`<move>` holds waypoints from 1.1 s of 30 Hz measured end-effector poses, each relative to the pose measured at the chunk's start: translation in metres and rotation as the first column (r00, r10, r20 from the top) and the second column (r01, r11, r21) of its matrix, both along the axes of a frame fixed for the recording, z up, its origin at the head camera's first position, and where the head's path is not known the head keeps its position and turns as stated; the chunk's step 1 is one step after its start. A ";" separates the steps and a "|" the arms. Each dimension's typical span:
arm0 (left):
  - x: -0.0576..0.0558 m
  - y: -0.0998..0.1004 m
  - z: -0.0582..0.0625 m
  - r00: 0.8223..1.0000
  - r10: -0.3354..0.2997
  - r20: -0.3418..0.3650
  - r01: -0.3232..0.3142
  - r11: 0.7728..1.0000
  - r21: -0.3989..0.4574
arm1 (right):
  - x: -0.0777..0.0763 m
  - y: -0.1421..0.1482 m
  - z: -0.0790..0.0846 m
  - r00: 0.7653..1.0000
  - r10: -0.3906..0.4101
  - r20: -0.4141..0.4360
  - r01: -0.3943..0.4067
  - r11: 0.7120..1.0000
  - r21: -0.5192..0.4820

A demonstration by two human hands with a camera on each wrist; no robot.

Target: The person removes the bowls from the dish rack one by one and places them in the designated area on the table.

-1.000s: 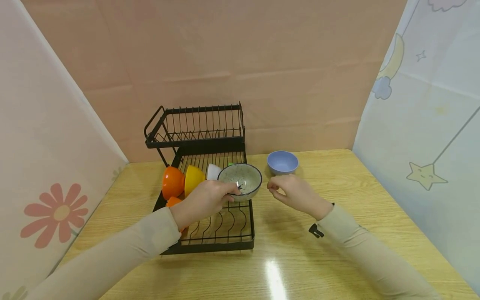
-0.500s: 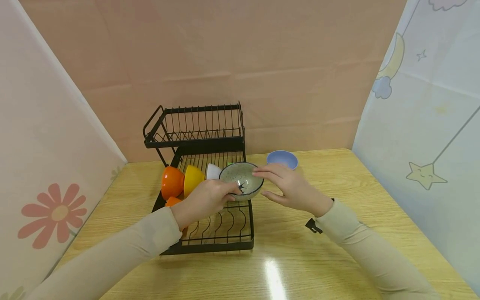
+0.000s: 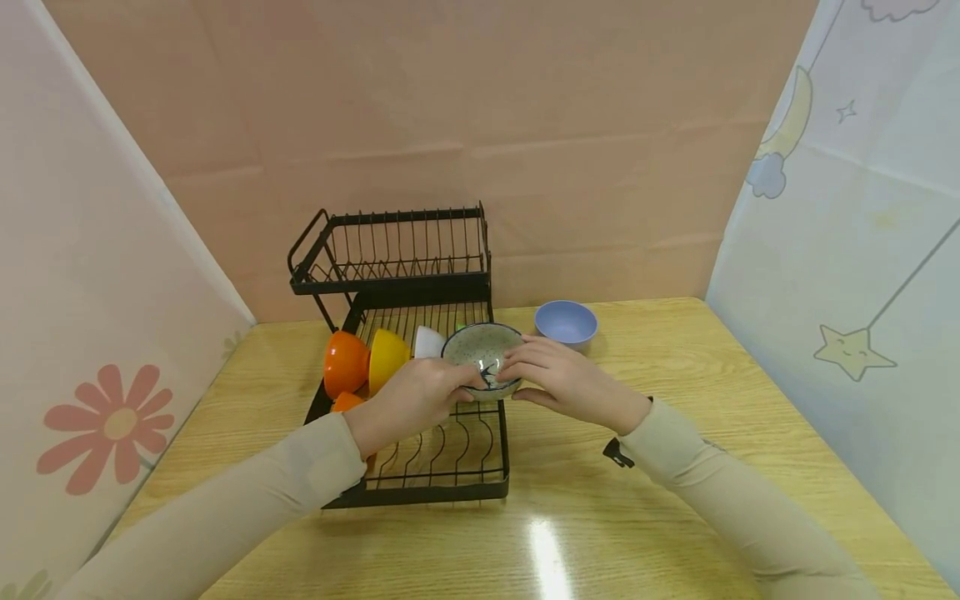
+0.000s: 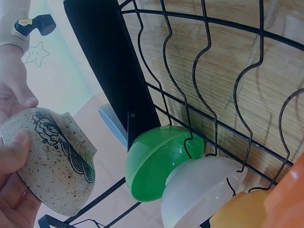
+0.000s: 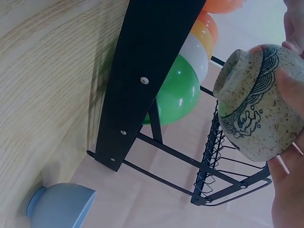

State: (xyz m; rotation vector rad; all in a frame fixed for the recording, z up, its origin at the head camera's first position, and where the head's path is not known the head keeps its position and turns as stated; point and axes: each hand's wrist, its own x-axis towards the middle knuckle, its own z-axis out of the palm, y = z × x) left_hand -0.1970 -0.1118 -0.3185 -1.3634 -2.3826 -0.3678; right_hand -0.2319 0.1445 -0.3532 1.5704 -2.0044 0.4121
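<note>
A speckled stoneware bowl (image 3: 474, 340) with a dark rim is held up over the right side of the black dish rack, its mouth tilted toward me. My left hand (image 3: 411, 398) pinches its near left rim, thumb inside. At the right rim, my right hand (image 3: 576, 385) grips too, fingers inside the bowl and thumb on the outer wall. Dark wave patterns band the outside of the stoneware bowl (image 5: 259, 107) in the right wrist view. Close by in the rack, a green bowl (image 4: 159, 161) and a white bowl (image 4: 202, 190) stand on their sides.
The two-tier dish rack (image 3: 420, 495) stands on a wooden table (image 3: 637, 533). Orange (image 3: 345, 365) and yellow (image 3: 387, 360) bowls lean in its lower tier, with another orange piece in front. A periwinkle bowl (image 3: 566, 320) sits upright behind my right hand.
My right hand has moved left, opened its fingers and taken hold of the stoneware bowl's right rim. My left hand keeps its grip; the bowl has shifted slightly right.
</note>
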 end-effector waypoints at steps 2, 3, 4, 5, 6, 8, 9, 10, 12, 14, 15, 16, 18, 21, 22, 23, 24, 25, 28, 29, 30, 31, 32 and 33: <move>0.000 0.000 -0.001 1.000 -0.011 -0.002 0.011 1.000 0.011 | -0.001 -0.001 -0.001 1.000 0.009 -0.009 -0.009 1.000 -0.010; 0.000 -0.001 -0.001 1.000 -0.015 -0.003 0.015 1.000 0.015 | -0.001 -0.001 -0.001 1.000 0.012 -0.014 -0.012 1.000 -0.016; 0.000 0.000 -0.002 1.000 -0.019 -0.005 0.019 1.000 0.017 | -0.001 -0.001 -0.001 1.000 0.013 -0.021 -0.014 1.000 -0.019; 0.000 0.000 -0.002 1.000 -0.023 -0.008 0.023 1.000 0.017 | -0.001 -0.001 -0.002 1.000 0.014 -0.028 -0.014 1.000 -0.021; 0.000 0.000 -0.002 1.000 -0.025 -0.013 0.025 1.000 0.015 | -0.001 -0.002 -0.002 0.999 0.015 -0.035 -0.015 1.000 -0.024; -0.001 0.001 -0.002 0.999 -0.027 -0.024 0.027 1.000 0.008 | -0.001 -0.002 -0.002 0.998 0.010 -0.054 -0.012 1.000 -0.027; -0.001 0.002 -0.002 0.999 -0.028 -0.029 0.028 1.000 0.004 | -0.001 -0.002 -0.002 0.998 0.007 -0.061 -0.009 1.000 -0.029; -0.001 0.002 -0.001 0.999 -0.029 -0.036 0.029 1.000 0.000 | 0.000 -0.002 -0.002 0.998 0.003 -0.068 -0.005 1.000 -0.030; -0.001 0.002 -0.001 0.998 -0.032 -0.049 0.031 0.999 -0.007 | 0.000 -0.001 -0.002 0.997 -0.003 -0.080 0.000 1.000 -0.031; 0.000 0.003 -0.001 0.998 -0.032 -0.058 0.032 0.999 -0.013 | 0.001 -0.001 -0.002 0.996 -0.013 -0.084 0.011 0.999 -0.031; -0.001 0.003 -0.001 0.998 -0.032 -0.062 0.032 0.999 -0.016 | 0.002 -0.001 -0.002 0.996 -0.019 -0.084 0.017 0.999 -0.030; -0.001 0.004 0.000 0.997 -0.034 -0.066 0.033 0.999 -0.017 | 0.003 0.000 -0.001 0.996 -0.024 -0.087 0.022 0.999 -0.029; -0.001 0.004 0.000 0.997 -0.039 -0.065 0.038 0.999 -0.019 | 0.003 0.001 -0.001 0.995 -0.037 -0.089 0.035 0.999 -0.025; -0.001 0.004 0.001 0.998 -0.044 -0.055 0.044 0.999 -0.017 | 0.004 0.001 0.000 0.994 -0.047 -0.094 0.045 0.999 -0.024; -0.001 0.005 0.001 0.998 -0.046 -0.047 0.046 0.999 -0.015 | 0.004 0.002 0.000 0.994 -0.048 -0.094 0.046 0.999 -0.027; -0.001 0.005 0.002 0.998 -0.046 -0.039 0.046 0.999 -0.016 | 0.004 0.002 0.001 0.994 -0.048 -0.096 0.045 0.999 -0.030; -0.001 0.005 0.003 0.999 -0.045 -0.031 0.044 0.999 -0.017 | 0.004 0.003 0.001 0.994 -0.047 -0.099 0.044 0.998 -0.036; -0.001 0.006 0.005 0.999 -0.044 -0.025 0.044 0.999 -0.019 | 0.004 0.003 0.002 0.994 -0.044 -0.099 0.040 0.998 -0.043; -0.002 0.008 0.011 0.999 -0.038 -0.027 0.037 0.999 -0.031 | 0.004 0.006 0.004 0.994 -0.041 -0.100 0.035 0.998 -0.059; -0.002 0.008 0.013 0.999 -0.030 -0.035 0.029 0.999 -0.033 | 0.003 0.006 0.004 0.994 -0.042 -0.101 0.036 0.997 -0.062; -0.002 0.008 0.016 0.999 -0.014 -0.051 0.012 0.999 -0.036 | 0.003 0.008 0.004 0.994 -0.046 -0.101 0.040 0.997 -0.063; -0.003 0.008 0.018 0.998 0.005 -0.065 -0.008 0.999 -0.034 | 0.002 0.009 0.004 0.994 -0.049 -0.099 0.043 0.997 -0.064; -0.004 0.008 0.021 0.997 0.029 -0.072 -0.031 0.999 -0.027 | 0.001 0.011 0.003 0.993 -0.053 -0.101 0.047 0.997 -0.065; -0.004 0.007 0.024 0.995 0.057 -0.084 -0.059 0.998 -0.020 | 0.000 0.013 0.002 0.993 -0.059 -0.104 0.052 0.997 -0.064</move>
